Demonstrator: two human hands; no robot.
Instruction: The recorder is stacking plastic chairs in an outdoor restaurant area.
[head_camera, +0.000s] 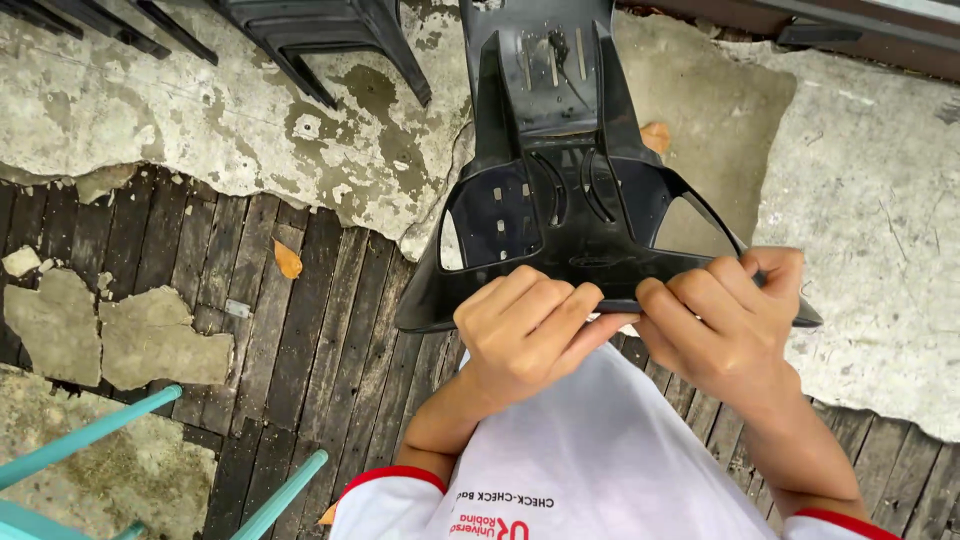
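1. Black plastic fairing panel (560, 200) sits in the centre of the frame, held up in front of the person's body, its long narrow end pointing toward the top edge and its wide winged end nearest the chest.
2. Left hand (525, 335) is curled shut over the near edge of the panel, just left of centre; the fingers wrap over the top of the rim with the thumb tucked under.
3. Right hand (725, 325) is likewise clamped on the same near edge, just right of centre, close beside the other hand but not clearly touching it.
4. Handling, as a judgement: the piece looks like thin moulded plastic, so probably light for its size, fairly stiff along its ribs yet springy at the two thin wing tips and around the two window-like openings.
5. Its glossy face looks smooth and could slip in a loose hold; the thick central rim where both hands sit seems the soundest place to take it, while the pointed tips and small mounting slots look most likely to crack if bent.
6. Below and around it lies a floor of dark wooden slats (300, 340) patched with cracked pale concrete (180, 110).
7. A dark plastic chair (320, 40) stands at the upper left, and turquoise bars (90, 440) cross the lower left corner.
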